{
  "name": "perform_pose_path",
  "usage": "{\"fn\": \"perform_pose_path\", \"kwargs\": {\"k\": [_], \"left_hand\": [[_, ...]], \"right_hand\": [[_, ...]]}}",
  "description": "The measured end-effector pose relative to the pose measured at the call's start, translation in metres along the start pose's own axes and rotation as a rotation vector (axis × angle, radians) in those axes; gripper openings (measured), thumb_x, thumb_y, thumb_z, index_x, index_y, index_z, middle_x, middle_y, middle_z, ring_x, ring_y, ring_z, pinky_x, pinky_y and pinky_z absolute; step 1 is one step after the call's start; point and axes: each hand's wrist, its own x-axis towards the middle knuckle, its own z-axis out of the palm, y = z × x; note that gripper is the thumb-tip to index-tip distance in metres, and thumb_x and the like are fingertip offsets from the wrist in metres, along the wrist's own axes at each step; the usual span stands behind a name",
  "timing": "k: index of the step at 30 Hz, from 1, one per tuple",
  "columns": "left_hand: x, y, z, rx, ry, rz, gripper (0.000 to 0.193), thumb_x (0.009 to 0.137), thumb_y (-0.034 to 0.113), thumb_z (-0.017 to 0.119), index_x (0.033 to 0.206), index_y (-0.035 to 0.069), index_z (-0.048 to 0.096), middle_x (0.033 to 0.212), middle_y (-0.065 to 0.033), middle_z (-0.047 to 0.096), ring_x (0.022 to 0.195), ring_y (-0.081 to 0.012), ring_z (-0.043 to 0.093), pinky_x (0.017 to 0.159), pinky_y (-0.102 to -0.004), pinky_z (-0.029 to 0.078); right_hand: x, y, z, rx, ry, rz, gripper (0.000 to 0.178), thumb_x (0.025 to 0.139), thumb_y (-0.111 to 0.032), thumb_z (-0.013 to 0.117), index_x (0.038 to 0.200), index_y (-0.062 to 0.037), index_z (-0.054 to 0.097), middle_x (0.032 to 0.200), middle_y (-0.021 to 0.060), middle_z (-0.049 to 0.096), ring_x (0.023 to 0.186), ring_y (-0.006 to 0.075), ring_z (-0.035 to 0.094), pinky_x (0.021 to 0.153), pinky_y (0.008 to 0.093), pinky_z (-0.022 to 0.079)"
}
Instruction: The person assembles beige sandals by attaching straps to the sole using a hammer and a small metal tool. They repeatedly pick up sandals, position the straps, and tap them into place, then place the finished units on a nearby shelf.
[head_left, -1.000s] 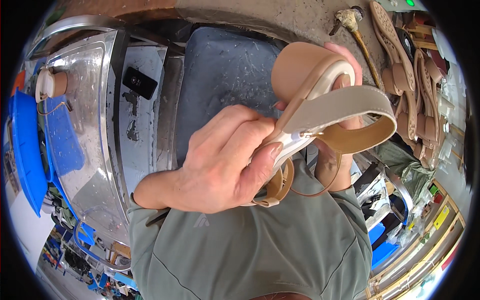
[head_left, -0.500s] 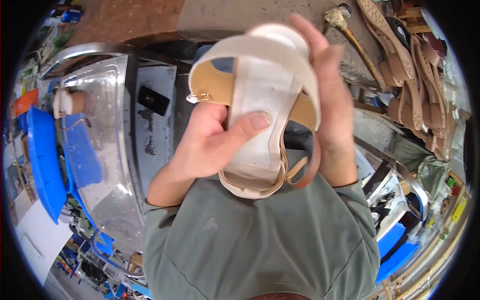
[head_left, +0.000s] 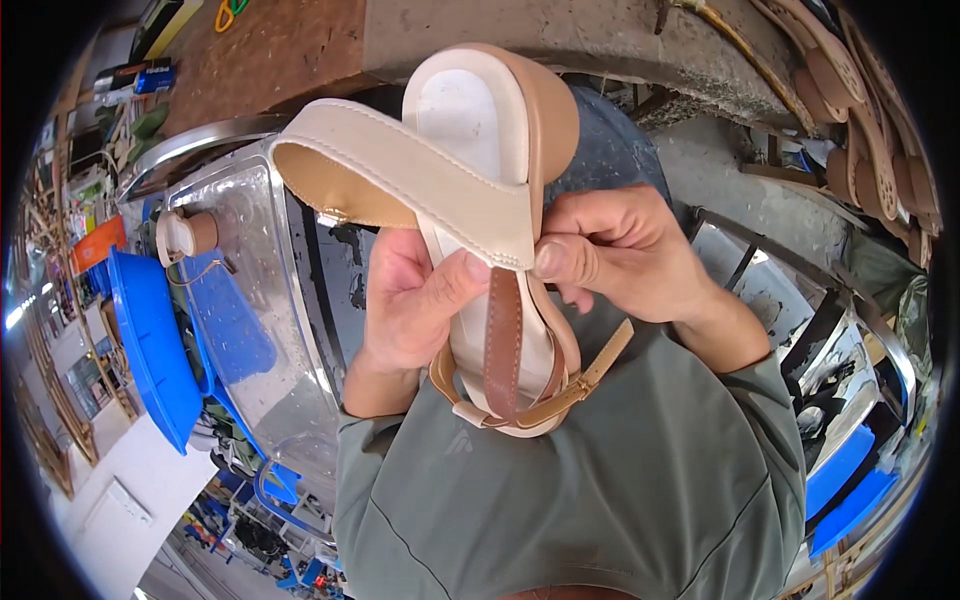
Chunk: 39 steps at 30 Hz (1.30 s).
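A beige heeled sandal point(head_left: 465, 160) is held up in front of my chest, its heel end at the top and pale insole facing me. My left hand point(head_left: 415, 300) wraps the left side of the sole, with the thumb over the insole near the strap. Fingers of my right hand point(head_left: 620, 255) pinch the lower right corner of the wide cream strap point(head_left: 410, 175), where a brown strap point(head_left: 503, 350) joins it. A thin tan buckle strap point(head_left: 600, 365) hangs loose at the lower right. My left fingers behind the sole are hidden.
On my left stands a plastic-covered chair point(head_left: 250, 280) with another sandal point(head_left: 185, 235) on it, beside a blue tray point(head_left: 150, 340). Brown-topped bench point(head_left: 270, 70) ahead; several shoe soles point(head_left: 840, 90) at the far right.
The sandal has turned so its strap swings to the left and the brown strap shows. My right hand has come down from the sandal's upper end to pinch the strap corner.
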Motion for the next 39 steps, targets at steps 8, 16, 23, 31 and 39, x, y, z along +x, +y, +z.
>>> {"fn": "perform_pose_path", "kwargs": {"k": [8, 16, 23, 31, 39], "left_hand": [[0.010, 0.032, 0.007, 0.111, 0.024, -0.188, 0.040, 0.088, 0.013, 0.060, 0.122, -0.002, 0.046, 0.112, -0.0086, 0.058, 0.104, -0.0159, 0.054, 0.091, -0.0299, 0.042], [0.005, 0.021, -0.003, 0.128, 0.039, -0.214, 0.056, 0.085, 0.019, 0.065, 0.130, -0.001, 0.037, 0.115, -0.0089, 0.055, 0.103, -0.0173, 0.055, 0.088, -0.0310, 0.044], [0.000, 0.012, -0.010, 0.258, -0.085, -0.225, 0.072, 0.079, 0.020, 0.071, 0.134, -0.001, 0.029, 0.117, -0.0103, 0.054, 0.104, -0.0189, 0.055, 0.089, -0.0326, 0.044], [-0.007, 0.011, -0.004, 0.254, -0.020, -0.154, 0.068, 0.079, 0.015, 0.071, 0.131, -0.001, 0.031, 0.115, -0.0107, 0.053, 0.100, -0.0169, 0.056, 0.087, -0.0313, 0.045], [-0.013, -0.002, -0.005, 0.158, 0.006, -0.181, 0.070, 0.081, 0.017, 0.070, 0.132, -0.002, 0.027, 0.120, -0.0101, 0.050, 0.108, -0.0164, 0.051, 0.090, -0.0308, 0.042]], "right_hand": [[0.001, -0.011, 0.005, -0.282, 0.051, -0.211, 0.030, 0.089, -0.025, 0.060, 0.073, 0.0002, 0.057, 0.054, 0.0100, 0.037, 0.050, 0.0110, 0.035, 0.046, 0.0287, 0.034], [0.005, -0.015, -0.016, -0.279, -0.243, 0.092, 0.032, 0.089, -0.031, 0.061, 0.074, -0.0030, 0.064, 0.054, 0.0054, 0.050, 0.047, 0.0102, 0.047, 0.043, 0.0279, 0.039], [0.012, -0.021, -0.032, -0.269, -0.479, 0.204, 0.037, 0.088, -0.035, 0.061, 0.074, -0.0011, 0.065, 0.058, 0.0062, 0.059, 0.050, 0.0118, 0.054, 0.045, 0.0268, 0.043], [0.003, -0.040, -0.015, -0.503, -0.361, 0.072, 0.032, 0.087, -0.030, 0.061, 0.077, -0.0002, 0.066, 0.056, 0.0076, 0.057, 0.053, 0.0147, 0.056, 0.050, 0.0293, 0.044], [-0.007, -0.016, -0.020, -0.183, -0.303, 0.147, 0.024, 0.083, -0.024, 0.067, 0.078, -0.0006, 0.065, 0.064, 0.0040, 0.059, 0.057, 0.0130, 0.056, 0.052, 0.0293, 0.046]]}}
